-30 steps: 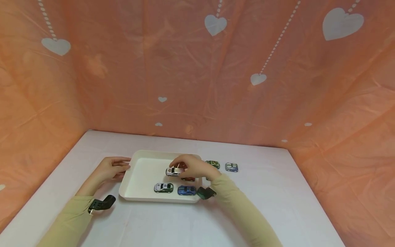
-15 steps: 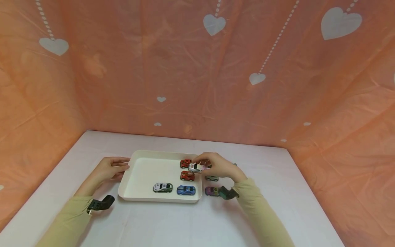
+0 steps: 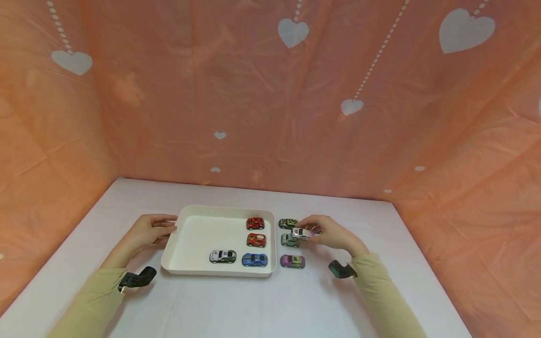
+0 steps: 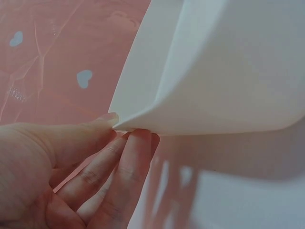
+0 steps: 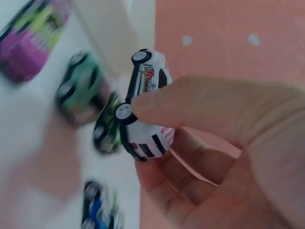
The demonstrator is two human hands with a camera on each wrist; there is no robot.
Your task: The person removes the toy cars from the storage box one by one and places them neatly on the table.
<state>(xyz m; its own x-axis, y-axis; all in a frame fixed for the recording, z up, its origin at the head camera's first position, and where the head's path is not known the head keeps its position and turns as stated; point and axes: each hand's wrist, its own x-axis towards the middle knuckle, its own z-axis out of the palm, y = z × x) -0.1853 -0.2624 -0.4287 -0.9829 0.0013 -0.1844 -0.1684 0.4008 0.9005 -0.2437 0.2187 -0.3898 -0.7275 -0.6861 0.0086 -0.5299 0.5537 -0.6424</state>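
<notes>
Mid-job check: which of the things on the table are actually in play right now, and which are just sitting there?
In play:
- white toy car, pinched by the right hand
- white tray, touched at its corner by the left hand

Just sitting:
- four cars in the tray: two red, white-green, blue
- cars on the table: dark green, grey-green, purple

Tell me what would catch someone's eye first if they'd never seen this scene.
Probably the white plastic tray mid-table, with two red, one blue and one white toy car inside, against the orange heart-printed backdrop. Just right of it, the right hand pinches a small white toy car with pink markings above three more cars on the table. The left hand touches the tray's left edge.
</notes>
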